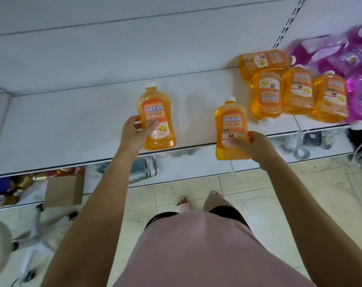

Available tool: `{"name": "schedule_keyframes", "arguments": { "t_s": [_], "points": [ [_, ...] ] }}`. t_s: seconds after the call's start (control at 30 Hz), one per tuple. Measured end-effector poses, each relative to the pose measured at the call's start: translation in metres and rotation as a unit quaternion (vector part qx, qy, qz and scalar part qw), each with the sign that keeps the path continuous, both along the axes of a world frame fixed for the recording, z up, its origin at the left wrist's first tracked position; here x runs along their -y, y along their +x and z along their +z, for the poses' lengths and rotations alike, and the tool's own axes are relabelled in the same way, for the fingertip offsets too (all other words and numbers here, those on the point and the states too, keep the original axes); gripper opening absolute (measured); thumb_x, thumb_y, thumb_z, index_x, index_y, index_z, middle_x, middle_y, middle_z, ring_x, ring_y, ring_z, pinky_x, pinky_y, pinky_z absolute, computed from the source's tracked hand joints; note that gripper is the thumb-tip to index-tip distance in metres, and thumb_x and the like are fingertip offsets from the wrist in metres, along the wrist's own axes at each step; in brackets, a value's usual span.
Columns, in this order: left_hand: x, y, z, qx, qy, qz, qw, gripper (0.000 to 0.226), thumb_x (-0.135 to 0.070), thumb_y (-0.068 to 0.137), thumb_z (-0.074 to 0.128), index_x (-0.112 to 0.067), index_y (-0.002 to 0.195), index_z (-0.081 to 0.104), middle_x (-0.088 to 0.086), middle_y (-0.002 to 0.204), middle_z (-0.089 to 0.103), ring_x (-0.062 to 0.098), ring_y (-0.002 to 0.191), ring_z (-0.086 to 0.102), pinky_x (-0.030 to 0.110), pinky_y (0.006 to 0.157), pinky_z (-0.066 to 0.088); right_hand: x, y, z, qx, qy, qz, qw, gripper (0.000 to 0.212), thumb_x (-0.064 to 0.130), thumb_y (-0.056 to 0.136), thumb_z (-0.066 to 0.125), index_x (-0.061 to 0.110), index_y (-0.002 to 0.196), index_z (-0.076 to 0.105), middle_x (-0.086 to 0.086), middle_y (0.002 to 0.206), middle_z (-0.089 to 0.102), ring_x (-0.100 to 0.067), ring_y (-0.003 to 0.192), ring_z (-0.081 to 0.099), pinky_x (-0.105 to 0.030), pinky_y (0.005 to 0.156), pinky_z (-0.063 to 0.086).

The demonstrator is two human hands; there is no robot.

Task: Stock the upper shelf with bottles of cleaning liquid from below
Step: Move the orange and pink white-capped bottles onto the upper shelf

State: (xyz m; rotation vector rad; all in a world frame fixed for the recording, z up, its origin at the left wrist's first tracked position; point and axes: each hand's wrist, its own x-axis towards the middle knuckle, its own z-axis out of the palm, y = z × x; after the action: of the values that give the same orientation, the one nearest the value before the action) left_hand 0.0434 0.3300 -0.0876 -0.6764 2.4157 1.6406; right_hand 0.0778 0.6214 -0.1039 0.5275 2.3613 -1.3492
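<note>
**Kid:** Where are the bottles?

**Helper:** The left hand (pixel 134 132) has its fingers wrapped round the left bottle (pixel 156 119), over the shelf (pixel 72 121). The right hand (pixel 252 143) grips the right bottle (pixel 230 129). Its bottom sticks out past the front edge.

**Kid:** How do I do it well?

**Helper:** Hold tight. Push both further in, then let go. Keep the labels facing you. Don't bump the orange row (pixel 294 92) on the right.

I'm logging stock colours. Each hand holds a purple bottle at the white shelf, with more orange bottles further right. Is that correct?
No. In the head view the left hand and right hand grip the left orange bottle and right orange bottle, not purple ones. The rest stands.
</note>
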Motion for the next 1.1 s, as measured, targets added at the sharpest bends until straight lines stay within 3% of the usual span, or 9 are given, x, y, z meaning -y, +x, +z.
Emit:
{"name": "schedule_keyframes", "arguments": {
  "t_s": [0.1,0.2,0.33,0.47,0.57,0.77,0.83,0.97,1.1],
  "points": [
    [0.014,0.025,0.005,-0.018,-0.037,-0.02,0.999,0.052,-0.038,0.077,0.072,-0.014,0.12,0.054,-0.002,0.115,0.059,0.016,0.102,0.057,0.032,0.085,0.049,-0.001,0.027,0.004,-0.029,0.005,0.023,0.999,0.046,0.041,0.079,0.068,0.012,0.114,0.058,-0.001,0.104,0.064,-0.019,0.093,0.06,-0.03,0.075,0.048],
    [0.02,0.053,0.013,-0.01,-0.056,-0.008,0.998,0.057,-0.041,0.073,0.075,-0.016,0.12,0.055,0.002,0.122,0.06,0.02,0.109,0.058,0.043,0.094,0.049,-0.003,0.05,0.007,-0.051,-0.001,0.026,0.998,0.05,0.041,0.075,0.071,0.015,0.117,0.059,-0.001,0.107,0.066,-0.02,0.099,0.061,-0.035,0.082,0.051],
    [0.016,0.098,0.025,-0.008,-0.067,0.016,0.998,0.057,-0.04,0.074,0.074,-0.017,0.123,0.055,0.003,0.124,0.06,0.019,0.108,0.056,0.038,0.093,0.048,-0.006,0.084,0.017,-0.085,-0.035,0.029,0.995,0.042,0.034,0.075,0.073,0.017,0.11,0.06,0.002,0.102,0.066,-0.017,0.095,0.063,-0.031,0.077,0.051],
    [0.005,0.143,0.049,-0.059,-0.031,0.04,0.997,0.054,-0.034,0.073,0.075,-0.016,0.121,0.056,0.0,0.116,0.061,0.017,0.104,0.059,0.037,0.09,0.051,-0.017,0.118,0.038,-0.117,-0.075,0.043,0.989,0.049,0.031,0.073,0.074,0.015,0.116,0.058,0.0,0.104,0.068,-0.015,0.094,0.064,-0.023,0.071,0.049],
    [-0.001,0.171,0.076,-0.121,0.006,0.057,0.991,0.054,-0.031,0.069,0.079,-0.017,0.116,0.059,0.0,0.11,0.066,0.02,0.102,0.064,0.039,0.087,0.054,-0.024,0.139,0.068,-0.164,-0.095,0.057,0.98,0.054,0.029,0.071,0.074,0.014,0.12,0.055,0.003,0.105,0.067,-0.01,0.094,0.064,-0.019,0.072,0.049],
    [-0.011,0.209,0.161,-0.307,0.051,0.032,0.95,0.049,-0.036,0.056,0.08,-0.024,0.1,0.061,-0.009,0.094,0.07,0.013,0.088,0.066,0.024,0.068,0.053,-0.027,0.157,0.15,-0.273,-0.159,0.092,0.944,0.063,0.03,0.059,0.072,0.015,0.117,0.052,0.013,0.099,0.068,0.002,0.086,0.066,-0.013,0.071,0.053],
    [-0.011,0.213,0.197,-0.357,0.047,0.015,0.933,0.05,-0.039,0.055,0.077,-0.027,0.1,0.06,-0.013,0.089,0.072,0.01,0.086,0.067,0.024,0.067,0.054,-0.023,0.159,0.18,-0.312,-0.18,0.105,0.927,0.06,0.032,0.057,0.075,0.02,0.111,0.051,0.016,0.092,0.071,0.002,0.086,0.067,-0.012,0.071,0.053],
    [-0.009,0.21,0.265,-0.444,0.041,-0.004,0.895,0.055,-0.039,0.056,0.076,-0.022,0.104,0.058,-0.011,0.091,0.072,0.013,0.089,0.068,0.028,0.071,0.055,-0.012,0.151,0.238,-0.375,-0.209,0.122,0.895,0.076,0.051,0.038,0.085,0.028,0.102,0.053,0.015,0.095,0.072,-0.007,0.088,0.069,-0.02,0.069,0.056],
    [0.003,0.191,0.325,-0.494,0.024,-0.017,0.869,0.051,-0.038,0.063,0.08,-0.022,0.107,0.059,-0.01,0.099,0.07,0.014,0.096,0.068,0.025,0.073,0.055,0.002,0.13,0.295,-0.43,-0.207,0.147,0.866,0.063,0.037,0.045,0.077,0.029,0.103,0.052,0.017,0.092,0.072,-0.004,0.086,0.069,-0.017,0.069,0.055]
  ]
}}
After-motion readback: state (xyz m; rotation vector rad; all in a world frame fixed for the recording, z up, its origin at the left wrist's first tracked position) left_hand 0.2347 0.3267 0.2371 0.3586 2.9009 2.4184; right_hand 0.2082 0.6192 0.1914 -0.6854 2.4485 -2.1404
